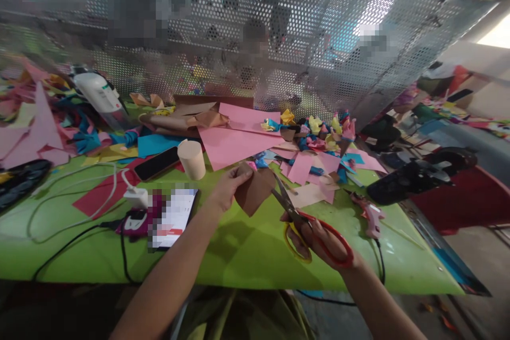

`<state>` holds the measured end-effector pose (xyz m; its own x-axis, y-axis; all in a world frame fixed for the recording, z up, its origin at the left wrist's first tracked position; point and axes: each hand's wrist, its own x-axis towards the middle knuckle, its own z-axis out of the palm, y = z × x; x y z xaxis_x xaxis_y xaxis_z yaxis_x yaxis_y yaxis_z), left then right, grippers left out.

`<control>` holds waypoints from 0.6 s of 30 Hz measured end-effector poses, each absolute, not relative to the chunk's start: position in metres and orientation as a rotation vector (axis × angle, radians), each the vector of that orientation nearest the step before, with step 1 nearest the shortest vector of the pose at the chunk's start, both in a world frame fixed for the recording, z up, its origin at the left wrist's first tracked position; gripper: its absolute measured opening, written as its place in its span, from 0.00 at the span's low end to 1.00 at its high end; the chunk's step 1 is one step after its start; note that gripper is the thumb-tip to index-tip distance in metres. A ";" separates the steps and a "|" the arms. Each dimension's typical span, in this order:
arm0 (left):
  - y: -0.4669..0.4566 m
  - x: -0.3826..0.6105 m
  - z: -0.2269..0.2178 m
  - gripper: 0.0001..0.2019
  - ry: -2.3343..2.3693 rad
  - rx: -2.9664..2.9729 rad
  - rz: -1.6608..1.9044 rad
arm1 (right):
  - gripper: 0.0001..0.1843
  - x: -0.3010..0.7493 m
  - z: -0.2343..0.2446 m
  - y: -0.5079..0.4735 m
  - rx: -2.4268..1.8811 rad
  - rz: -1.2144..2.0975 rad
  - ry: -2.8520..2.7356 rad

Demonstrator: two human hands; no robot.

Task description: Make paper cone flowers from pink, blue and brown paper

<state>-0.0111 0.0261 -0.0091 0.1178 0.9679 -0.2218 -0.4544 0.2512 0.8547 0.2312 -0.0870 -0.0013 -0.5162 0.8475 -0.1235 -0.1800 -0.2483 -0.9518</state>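
Observation:
My left hand [231, 187] pinches a piece of brown paper [255, 194] by its upper left edge, above the green table [247, 255]. In my right hand [319, 239] are scissors [292, 210] with one red and one yellow handle loop, my fingers through the loops. The blades point up and left, parted, with their tips at the paper's right edge. Whether they are cutting into it I cannot tell. Behind the paper, small pink and blue scraps [261, 160] show partly.
A glue gun [372, 218] lies on the right, beside a black bottle [410, 178]. On the left are a phone [175, 220], a power strip [141, 218] with cords, a dark phone [157, 163] and a paper roll [192, 159]. Pink sheets [239, 141] and paper flowers [314, 135] lie behind.

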 end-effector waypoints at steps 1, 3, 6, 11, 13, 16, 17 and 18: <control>0.026 -0.011 -0.009 0.18 0.910 0.726 1.168 | 0.34 0.230 0.000 -0.088 -0.857 1.845 -1.285; 0.025 -0.010 -0.008 0.17 0.909 0.751 1.160 | 0.33 0.229 0.001 -0.089 -0.849 1.846 -1.290; 0.025 -0.010 -0.008 0.16 0.916 0.766 1.155 | 0.33 0.230 0.001 -0.089 -0.852 1.854 -1.295; 0.025 -0.011 -0.008 0.16 0.889 0.795 1.166 | 0.32 0.232 -0.004 -0.089 -0.830 1.888 -1.272; 0.025 -0.011 -0.008 0.15 0.879 0.803 1.171 | 0.31 0.233 -0.006 -0.089 -0.825 1.896 -1.260; 0.025 -0.011 -0.008 0.15 0.873 0.796 1.180 | 0.30 0.234 -0.006 -0.089 -0.821 1.907 -1.245; 0.025 -0.011 -0.008 0.15 0.874 0.791 1.179 | 0.30 0.233 -0.005 -0.089 -0.815 1.912 -1.239; 0.025 -0.011 -0.008 0.16 0.876 0.788 1.177 | 0.30 0.233 -0.005 -0.089 -0.808 1.916 -1.234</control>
<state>-0.0107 0.0248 -0.0078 0.1503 0.9760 -0.1577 -0.4314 0.2083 0.8778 0.2330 -0.0890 -0.0047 -0.5542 0.8229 -0.1254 -0.2265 -0.2940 -0.9286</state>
